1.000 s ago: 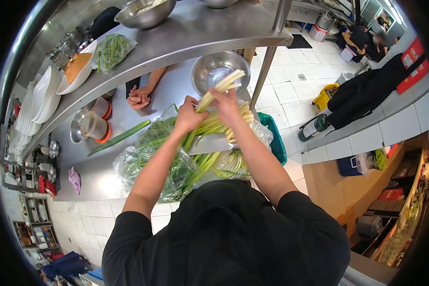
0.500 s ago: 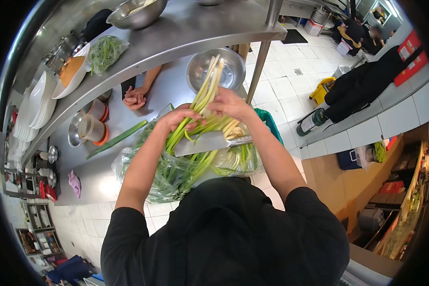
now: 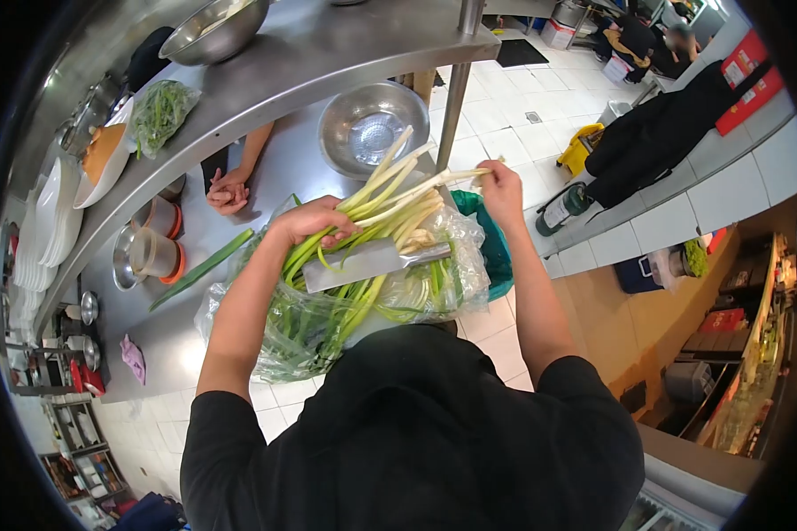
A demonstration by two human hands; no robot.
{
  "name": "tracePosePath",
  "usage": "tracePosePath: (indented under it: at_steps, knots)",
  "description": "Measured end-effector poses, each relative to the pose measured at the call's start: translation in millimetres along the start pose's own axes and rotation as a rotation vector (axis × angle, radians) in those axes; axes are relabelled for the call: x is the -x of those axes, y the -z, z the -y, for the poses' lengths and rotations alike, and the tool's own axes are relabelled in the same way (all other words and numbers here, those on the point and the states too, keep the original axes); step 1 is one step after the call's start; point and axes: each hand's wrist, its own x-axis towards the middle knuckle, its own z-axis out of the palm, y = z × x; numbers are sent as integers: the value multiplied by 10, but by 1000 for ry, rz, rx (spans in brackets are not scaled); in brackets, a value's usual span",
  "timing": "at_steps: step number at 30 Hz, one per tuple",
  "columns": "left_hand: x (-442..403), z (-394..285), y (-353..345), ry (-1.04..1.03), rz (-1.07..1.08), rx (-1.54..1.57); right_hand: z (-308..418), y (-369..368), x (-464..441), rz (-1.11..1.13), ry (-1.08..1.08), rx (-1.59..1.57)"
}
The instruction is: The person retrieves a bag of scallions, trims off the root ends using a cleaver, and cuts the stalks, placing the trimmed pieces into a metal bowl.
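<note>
My L hand (image 3: 317,221) was curled round the scallions (image 3: 374,205) over the bench (image 3: 288,159), prob. to keep 'em bunched; R hand (image 3: 496,173) pinched a white end out sideways, prob. clear of the rest. Cleaver (image 3: 354,266) lay nearby, presumably freeing both.

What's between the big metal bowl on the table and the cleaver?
In the head view, a bunch of spring onions, gripped by the left hand, lies between the bowl and the cleaver.
</note>
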Motion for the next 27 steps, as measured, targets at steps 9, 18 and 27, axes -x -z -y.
tracePosePath:
  at_steps: [9, 18, 27]
  knots:
    - [45, 47, 200, 41, -184, 60, -1347, 419, -16, -130, -151, 265]
    - [-225, -43, 412, -22, -406, -132, -479, -62, 731, 4, 75, 365]
    - [-467, 21, 532, -43, -655, -526, 113, -802, 1170, 711, 638, 791]
